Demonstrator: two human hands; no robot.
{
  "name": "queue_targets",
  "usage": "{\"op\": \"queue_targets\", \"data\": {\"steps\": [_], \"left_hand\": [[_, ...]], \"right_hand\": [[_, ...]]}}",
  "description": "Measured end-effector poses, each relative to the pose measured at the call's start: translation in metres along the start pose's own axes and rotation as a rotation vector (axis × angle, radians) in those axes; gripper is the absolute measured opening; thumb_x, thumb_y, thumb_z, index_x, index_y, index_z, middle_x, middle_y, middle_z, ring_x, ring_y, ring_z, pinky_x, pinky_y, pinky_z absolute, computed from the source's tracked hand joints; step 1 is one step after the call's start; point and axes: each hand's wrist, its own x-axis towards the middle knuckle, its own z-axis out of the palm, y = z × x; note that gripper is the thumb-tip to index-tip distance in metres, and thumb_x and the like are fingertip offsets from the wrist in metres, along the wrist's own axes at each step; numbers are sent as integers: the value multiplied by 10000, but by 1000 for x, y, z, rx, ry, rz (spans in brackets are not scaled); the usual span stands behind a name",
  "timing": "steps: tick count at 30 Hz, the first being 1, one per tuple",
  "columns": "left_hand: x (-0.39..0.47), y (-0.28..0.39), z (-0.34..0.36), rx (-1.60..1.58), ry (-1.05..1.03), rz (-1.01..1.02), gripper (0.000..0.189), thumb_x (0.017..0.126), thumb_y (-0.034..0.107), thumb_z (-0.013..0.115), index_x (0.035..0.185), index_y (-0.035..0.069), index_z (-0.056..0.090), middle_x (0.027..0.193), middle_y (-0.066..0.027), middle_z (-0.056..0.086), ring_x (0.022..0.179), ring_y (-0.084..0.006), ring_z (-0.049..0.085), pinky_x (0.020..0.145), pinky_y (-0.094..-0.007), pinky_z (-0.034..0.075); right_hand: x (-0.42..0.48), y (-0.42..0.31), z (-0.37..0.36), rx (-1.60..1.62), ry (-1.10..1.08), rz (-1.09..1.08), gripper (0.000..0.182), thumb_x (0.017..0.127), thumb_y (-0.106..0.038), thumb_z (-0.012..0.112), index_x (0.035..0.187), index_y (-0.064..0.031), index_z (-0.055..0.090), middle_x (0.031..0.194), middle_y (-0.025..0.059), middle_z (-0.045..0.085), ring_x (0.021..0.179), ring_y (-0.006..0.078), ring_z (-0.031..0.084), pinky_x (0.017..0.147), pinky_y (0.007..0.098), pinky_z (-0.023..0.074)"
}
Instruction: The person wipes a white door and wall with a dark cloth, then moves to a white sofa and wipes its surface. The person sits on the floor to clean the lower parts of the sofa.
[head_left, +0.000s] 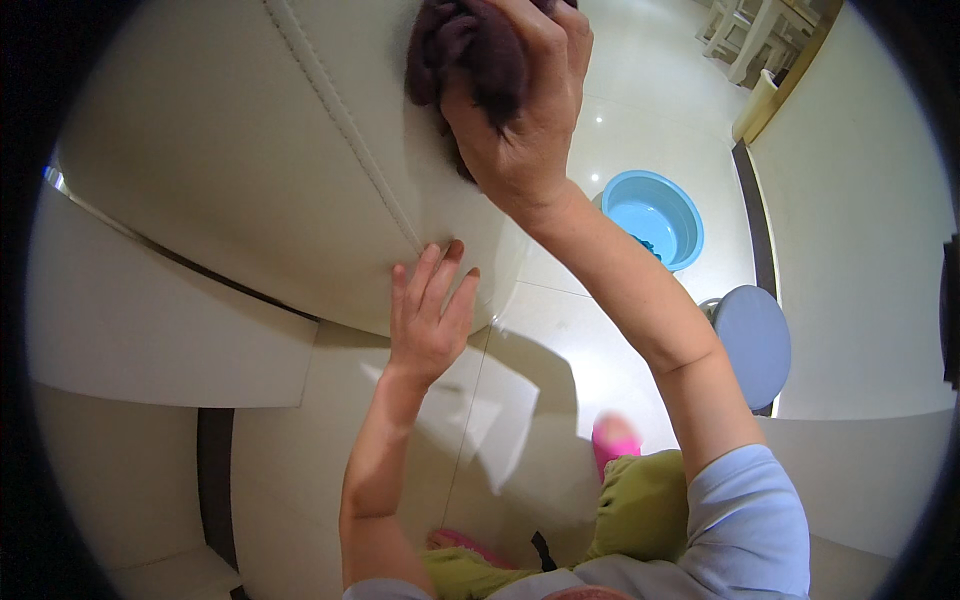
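Note:
My right hand (525, 112) grips a bunched dark brown cloth (472, 52) at the top of the view. It holds the cloth against a large cream, leather-like upholstered piece (247, 165) with a raised stitched seam. Below it, my left hand (431, 322) has its fingers spread. Its fingertips lie at the upholstery near the lower end of the seam, with nothing held. Part of the cloth is hidden behind my right hand, and its upper end nears the picture's top rim.
On the pale tiled floor (525, 352) to the right stands a light blue plastic basin (652, 217) with a teal item partly visible inside. A grey-topped stool (752, 349) stands by the white wall (847, 247). White wooden furniture (754, 37) is at the far top right.

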Motion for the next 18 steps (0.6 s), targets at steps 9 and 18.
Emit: {"op": "queue_targets", "data": {"steps": [9, 18], "left_hand": [[25, 9, -27, -311, -224, -212, 220, 854, 135, 626, 1064, 127, 693, 1370, -127, 516, 1321, -348, 401, 1164, -549, 181], [130, -17, -98, -520, -160, -248, 233, 830, 82, 630, 1050, 133, 686, 1253, -97, 595, 1162, -304, 533, 1045, -497, 380]], "right_hand": [[22, 50, 33, 76, 33, 47, 439, 836, -28, 537, 1268, 27, 479, 1142, 149, 523, 1040, 250, 509, 956, 401, 409], [51, 83, 68, 243, 105, 504, 437, 732, -24, 625, 1163, -44, 563, 1096, 147, 539, 1008, 309, 519, 870, 379, 403]]}}
